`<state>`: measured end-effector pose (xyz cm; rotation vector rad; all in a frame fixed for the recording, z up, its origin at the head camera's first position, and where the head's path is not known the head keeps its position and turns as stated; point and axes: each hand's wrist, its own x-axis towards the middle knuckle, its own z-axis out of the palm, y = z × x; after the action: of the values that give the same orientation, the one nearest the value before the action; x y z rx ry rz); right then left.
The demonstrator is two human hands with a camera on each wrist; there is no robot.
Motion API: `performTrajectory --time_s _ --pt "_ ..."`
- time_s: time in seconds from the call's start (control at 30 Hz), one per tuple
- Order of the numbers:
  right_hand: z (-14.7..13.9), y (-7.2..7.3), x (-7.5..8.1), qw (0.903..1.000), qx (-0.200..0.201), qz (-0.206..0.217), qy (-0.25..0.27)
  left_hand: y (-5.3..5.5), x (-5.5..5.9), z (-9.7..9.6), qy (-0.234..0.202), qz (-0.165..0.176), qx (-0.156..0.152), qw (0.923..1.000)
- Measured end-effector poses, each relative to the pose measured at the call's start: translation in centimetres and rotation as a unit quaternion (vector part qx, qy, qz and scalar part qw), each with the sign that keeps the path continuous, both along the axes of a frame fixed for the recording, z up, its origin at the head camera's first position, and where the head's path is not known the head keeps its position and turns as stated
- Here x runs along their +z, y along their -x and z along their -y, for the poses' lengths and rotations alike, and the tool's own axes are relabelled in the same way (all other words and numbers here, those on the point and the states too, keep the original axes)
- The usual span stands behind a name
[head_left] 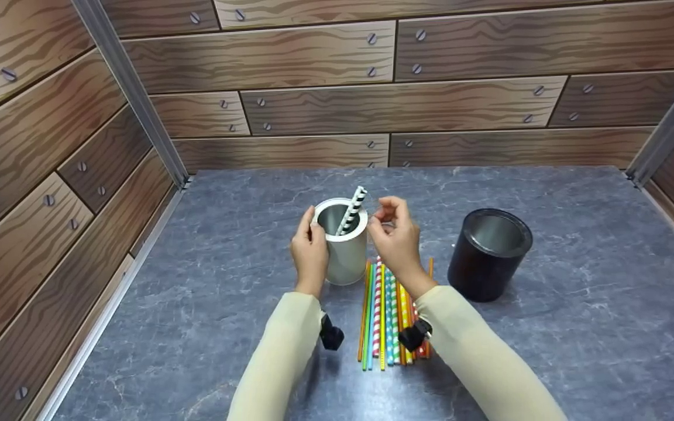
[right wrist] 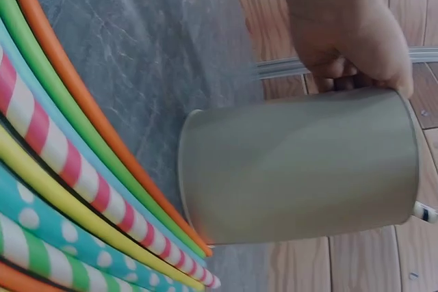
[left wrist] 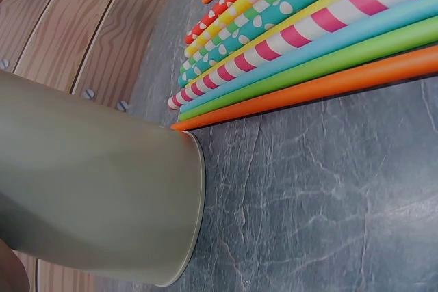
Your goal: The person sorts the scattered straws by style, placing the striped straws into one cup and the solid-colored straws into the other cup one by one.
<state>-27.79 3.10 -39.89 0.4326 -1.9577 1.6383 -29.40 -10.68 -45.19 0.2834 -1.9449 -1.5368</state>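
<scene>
A beige-grey canister (head_left: 346,263) stands upright on the table, its open top ringed by a white rim. My left hand (head_left: 309,254) holds it by the left side near the rim; the right wrist view shows this hand (right wrist: 363,46) at the canister's upper wall. Black-and-white striped paper straws (head_left: 353,210) lean inside, their tops sticking out past the rim. Just right of the rim, my right hand (head_left: 396,237) hovers with loosely bent fingers and nothing visible in them. Below it lies a row of colourful paper straws (head_left: 382,316), striped, dotted and plain, partly hidden by the right wrist.
A black canister (head_left: 486,263) with an open top stands to the right of the straws. The grey marbled tabletop (head_left: 214,245) is bounded by wood-patterned panels (head_left: 313,111) at the back and sides. A black camera is strapped to each wrist.
</scene>
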Motion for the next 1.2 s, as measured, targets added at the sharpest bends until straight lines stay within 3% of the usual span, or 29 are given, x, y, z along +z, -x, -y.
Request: performTrajectory --time_s 0.13,0.33,0.67,1.03,1.2 --pt "-0.9 1.1 -0.5 0.9994 0.003 0.009 0.033 -0.1 0.1 0.0 -0.009 0.009 -0.009 0.9999" --pt "-2.4 1.0 0.1 0.9987 -0.006 0.034 0.036 -0.2 0.1 -0.1 -0.027 0.023 -0.025 0.9991" --pt "-4.5 0.5 -0.5 0.9912 -0.064 0.097 -0.063 -0.3 0.1 0.0 -0.008 0.019 -0.004 0.9998" --pt "-5.9 0.9 -2.8 0.9714 -0.058 0.184 -0.139 -0.1 0.0 0.0 -0.017 0.014 -0.010 0.9997" --pt "-6.5 1.5 -3.7 0.9569 -0.054 0.218 -0.185 -0.1 0.0 -0.1 -0.023 0.018 -0.018 0.9994"
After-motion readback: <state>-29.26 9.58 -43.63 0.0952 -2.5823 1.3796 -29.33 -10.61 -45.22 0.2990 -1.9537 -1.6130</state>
